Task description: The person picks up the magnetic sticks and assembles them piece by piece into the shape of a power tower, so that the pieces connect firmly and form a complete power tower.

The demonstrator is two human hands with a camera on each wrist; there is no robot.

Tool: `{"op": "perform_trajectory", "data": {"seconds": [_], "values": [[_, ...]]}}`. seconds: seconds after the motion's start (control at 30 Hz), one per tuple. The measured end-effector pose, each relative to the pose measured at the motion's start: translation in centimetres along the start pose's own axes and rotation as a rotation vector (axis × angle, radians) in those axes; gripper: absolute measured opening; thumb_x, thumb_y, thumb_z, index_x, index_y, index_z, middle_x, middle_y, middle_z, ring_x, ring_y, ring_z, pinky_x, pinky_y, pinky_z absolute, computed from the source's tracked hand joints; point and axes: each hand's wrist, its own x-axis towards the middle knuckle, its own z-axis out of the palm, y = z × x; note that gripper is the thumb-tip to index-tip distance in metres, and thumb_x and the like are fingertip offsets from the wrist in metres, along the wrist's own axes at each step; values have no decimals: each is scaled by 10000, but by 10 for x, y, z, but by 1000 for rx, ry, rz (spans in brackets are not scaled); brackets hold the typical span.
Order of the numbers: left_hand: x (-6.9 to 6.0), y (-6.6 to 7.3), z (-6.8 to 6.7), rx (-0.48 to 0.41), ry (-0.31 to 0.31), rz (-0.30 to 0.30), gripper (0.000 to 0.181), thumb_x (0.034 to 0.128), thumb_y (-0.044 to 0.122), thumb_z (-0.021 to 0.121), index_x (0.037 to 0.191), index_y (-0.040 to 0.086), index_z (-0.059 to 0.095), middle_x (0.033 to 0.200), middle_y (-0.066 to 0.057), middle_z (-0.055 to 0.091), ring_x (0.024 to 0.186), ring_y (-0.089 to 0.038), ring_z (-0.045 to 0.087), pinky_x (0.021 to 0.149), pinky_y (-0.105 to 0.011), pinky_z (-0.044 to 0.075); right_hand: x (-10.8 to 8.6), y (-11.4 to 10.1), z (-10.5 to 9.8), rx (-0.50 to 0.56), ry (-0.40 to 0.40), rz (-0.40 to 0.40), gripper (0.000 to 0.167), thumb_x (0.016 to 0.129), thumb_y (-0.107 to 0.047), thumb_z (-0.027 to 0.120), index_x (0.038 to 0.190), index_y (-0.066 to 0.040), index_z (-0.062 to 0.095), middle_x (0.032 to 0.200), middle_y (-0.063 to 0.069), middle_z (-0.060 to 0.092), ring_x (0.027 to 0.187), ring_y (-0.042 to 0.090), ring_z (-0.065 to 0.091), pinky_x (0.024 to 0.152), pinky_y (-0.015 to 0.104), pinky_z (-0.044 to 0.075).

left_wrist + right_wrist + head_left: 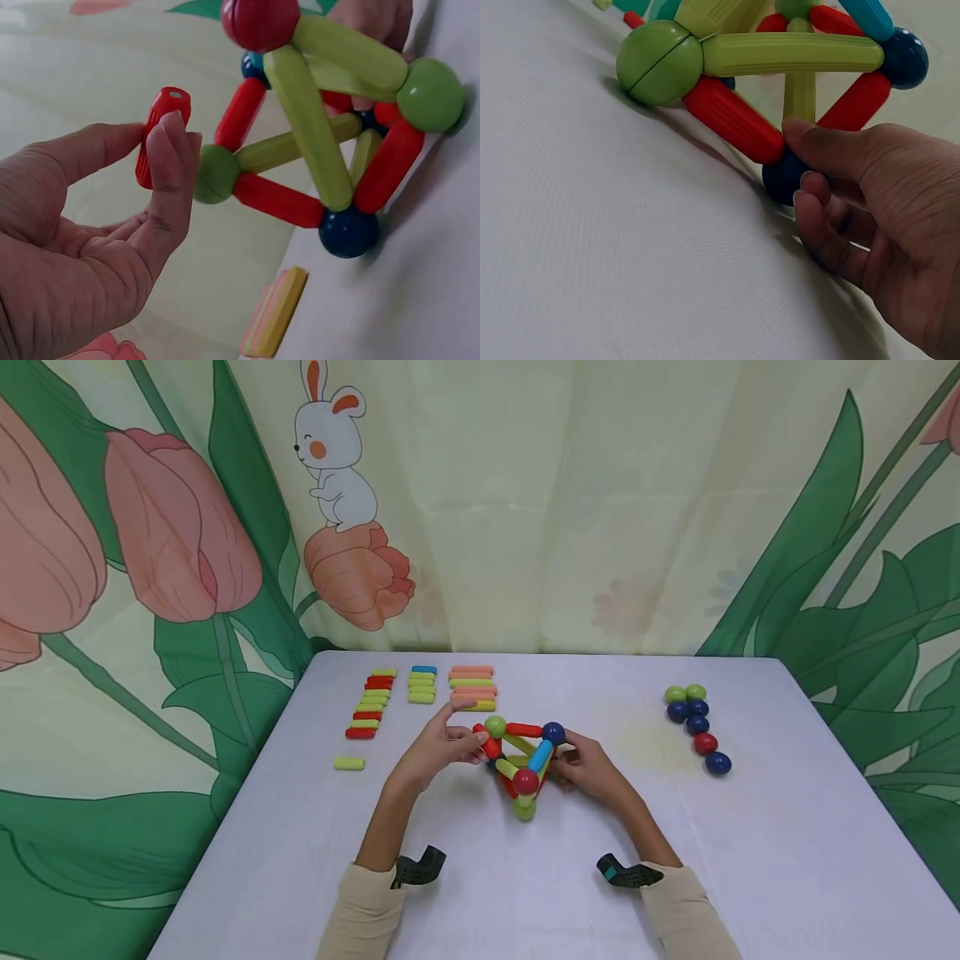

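A frame of coloured rods and balls stands on the table, with a red ball [526,782] nearest the head camera and a green ball [495,725] at its upper left. My left hand [97,217] pinches a loose red rod [160,138] between thumb and fingers, beside the frame's green ball [215,174]. My right hand [900,210] grips a dark blue ball [784,177] at the frame's low corner, where a red rod [733,120] and a yellow-green rod [800,82] meet. In the head view my right hand [592,768] is at the frame's right side.
Behind my left hand lie rows of short rods [371,705], a blue and green stack [422,686] and longer pink and yellow rods [472,681]. One green rod [349,763] lies apart at left. Several loose balls [697,725] lie at right. A printed curtain [562,527] hangs behind the table.
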Motion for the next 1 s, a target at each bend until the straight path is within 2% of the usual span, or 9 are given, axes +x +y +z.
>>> {"op": "perform_trajectory", "data": {"seconds": [0.23,0.4,0.53,0.63,0.77,1.0], "values": [[8,-11,20,6,-18,-60,753,896,251,717,1505,212,275,872,-81,710,865,-398,681,733,-269,576,-1,2,-2,0,3,11,410,912,-113,676,1296,-140,534,1194,177,574,570,174,582,532,300,543],[11,-14,27,18,-31,-65,759,890,274,722,1506,220,282,954,-193,688,839,-397,667,681,-240,551,-1,3,-4,-2,11,12,401,907,-117,683,1278,-171,541,1195,164,579,544,188,583,515,318,544],[14,-18,28,-14,-41,-77,731,894,269,717,1495,249,302,1030,-254,652,733,-292,645,666,-229,528,-1,5,-5,2,5,14,403,912,-122,676,1286,-172,533,1202,173,571,548,200,581,522,317,541],[16,-22,28,-58,-52,-89,735,896,284,713,1502,257,298,953,-187,663,680,-227,608,651,-228,504,-1,6,-5,4,8,8,415,915,-116,668,1302,-162,522,1192,180,569,555,192,575,526,313,537],[19,-25,29,-104,-60,-96,735,895,303,714,1503,267,302,855,-73,656,651,-207,579,625,-222,476,-2,7,-4,3,10,-20,433,918,-118,664,1320,-139,507,1163,179,566,551,177,567,508,315,534],[22,-29,32,-136,-33,-91,700,892,306,717,1473,263,330,784,-18,657,610,-145,571,629,-214,462,-1,5,-3,4,11,6,455,919,-105,668,1340,-128,497,1159,180,567,561,182,563,507,294,527]]}}
